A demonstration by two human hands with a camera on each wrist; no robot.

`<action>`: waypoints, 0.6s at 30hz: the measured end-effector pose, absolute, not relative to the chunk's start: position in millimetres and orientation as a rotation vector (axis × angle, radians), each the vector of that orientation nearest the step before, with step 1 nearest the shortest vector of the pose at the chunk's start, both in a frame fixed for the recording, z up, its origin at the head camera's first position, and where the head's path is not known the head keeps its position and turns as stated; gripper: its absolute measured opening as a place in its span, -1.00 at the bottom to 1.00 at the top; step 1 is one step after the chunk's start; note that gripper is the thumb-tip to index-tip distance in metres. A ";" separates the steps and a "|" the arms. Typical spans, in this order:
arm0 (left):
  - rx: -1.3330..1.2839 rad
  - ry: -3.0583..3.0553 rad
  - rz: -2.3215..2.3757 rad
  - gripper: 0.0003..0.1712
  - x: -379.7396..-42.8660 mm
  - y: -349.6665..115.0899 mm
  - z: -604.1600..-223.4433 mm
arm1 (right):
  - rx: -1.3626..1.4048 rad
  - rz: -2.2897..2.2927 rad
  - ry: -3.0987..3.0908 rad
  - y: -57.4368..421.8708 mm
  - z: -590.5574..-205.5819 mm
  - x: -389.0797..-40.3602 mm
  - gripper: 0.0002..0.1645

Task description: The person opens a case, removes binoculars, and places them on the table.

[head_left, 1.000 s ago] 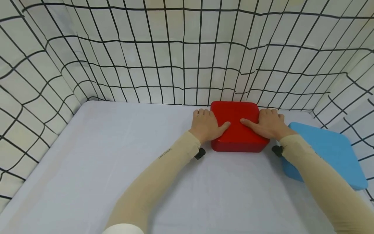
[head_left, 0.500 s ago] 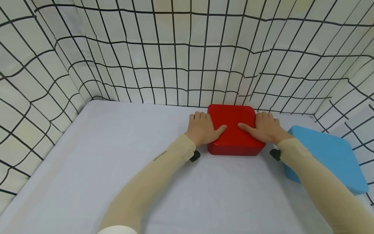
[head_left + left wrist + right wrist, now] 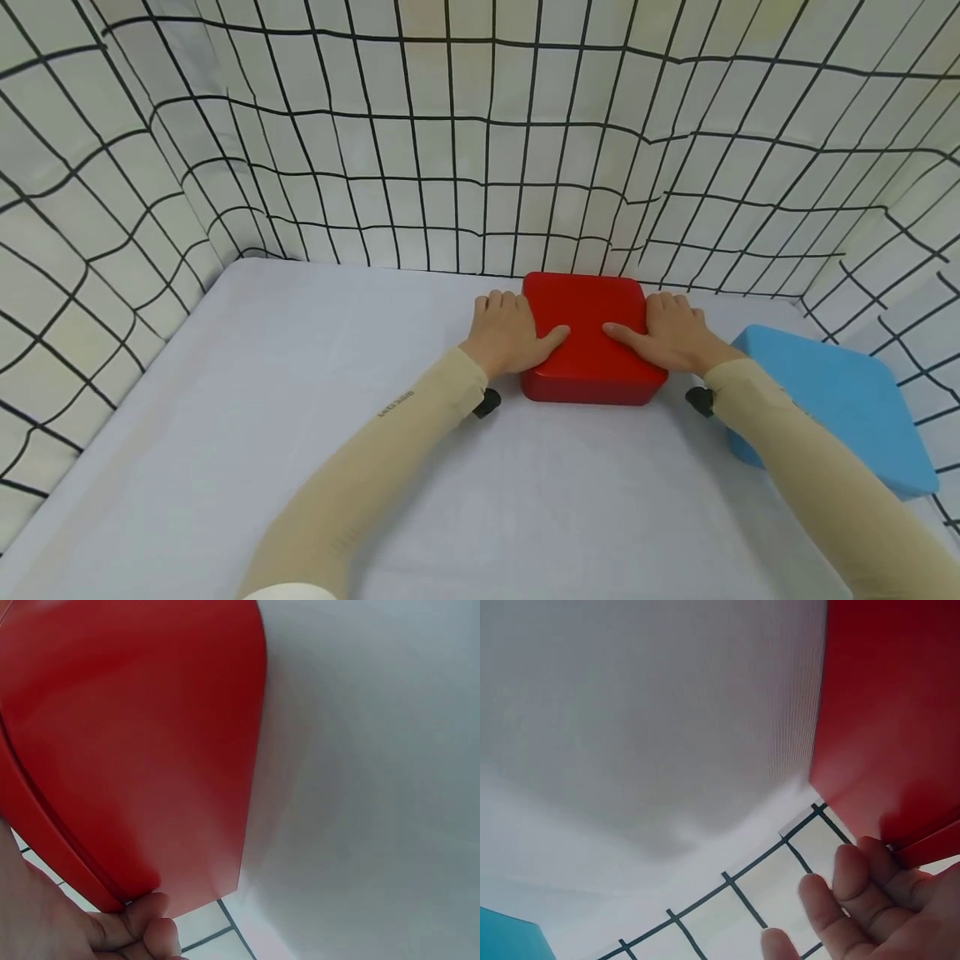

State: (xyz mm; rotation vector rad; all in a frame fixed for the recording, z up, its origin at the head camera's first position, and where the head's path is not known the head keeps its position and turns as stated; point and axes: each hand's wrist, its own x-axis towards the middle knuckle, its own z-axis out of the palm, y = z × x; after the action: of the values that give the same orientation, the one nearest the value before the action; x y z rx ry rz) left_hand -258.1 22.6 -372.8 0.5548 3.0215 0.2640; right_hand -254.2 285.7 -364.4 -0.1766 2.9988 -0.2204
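A red box [image 3: 581, 333] with a rounded lid sits near the table's back edge. At its left side is my left hand [image 3: 504, 335], thumb lying on the lid. In the left wrist view, the curled fingers [image 3: 146, 926] hook under the lid's rim. My right hand [image 3: 675, 333] holds the opposite side, its thumb also on the lid. Fingertips [image 3: 870, 851] of that hand meet the rim in the right wrist view, while other fingers stand off the box. The lid looks seated on the box.
A blue box [image 3: 840, 408] lies at the right, partly behind my right forearm. The white table [image 3: 300, 400] is enclosed by black wire mesh [image 3: 487, 179] at the back and both sides.
The red box and both hands have shifted slightly left and a little nearer to me. The head view has tilted slightly. The blue box stays in about the same place.
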 end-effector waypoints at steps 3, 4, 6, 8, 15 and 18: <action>0.546 3.020 0.270 -0.15 -256.3 17.3 -372.1 | -0.181 -0.236 2.989 282.1 -365.9 -255.2 0.17; 0.544 3.021 0.272 -0.15 -255.6 15.5 -371.6 | -0.184 -0.239 2.987 280.9 -366.3 -255.4 0.17; 0.540 3.022 0.274 -0.16 -254.3 11.9 -371.4 | -0.193 -0.244 2.984 278.3 -366.7 -255.4 0.17; 0.536 3.021 0.275 -0.16 -253.1 8.6 -371.5 | -0.204 -0.243 2.985 275.5 -367.2 -255.2 0.17; 0.551 3.025 0.291 -0.15 -251.9 -5.0 -372.4 | -0.224 -0.239 2.987 263.9 -367.7 -252.8 0.17; 0.556 3.038 0.293 -0.15 -252.4 -11.8 -372.3 | -0.228 -0.253 2.992 258.4 -367.5 -252.6 0.16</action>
State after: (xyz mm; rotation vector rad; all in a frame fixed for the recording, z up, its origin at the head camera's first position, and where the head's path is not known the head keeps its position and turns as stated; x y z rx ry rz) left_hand -252.4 -11.8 -372.3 0.5563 3.0378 0.2931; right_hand -252.6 258.4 -367.5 -0.2283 2.9916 -0.2527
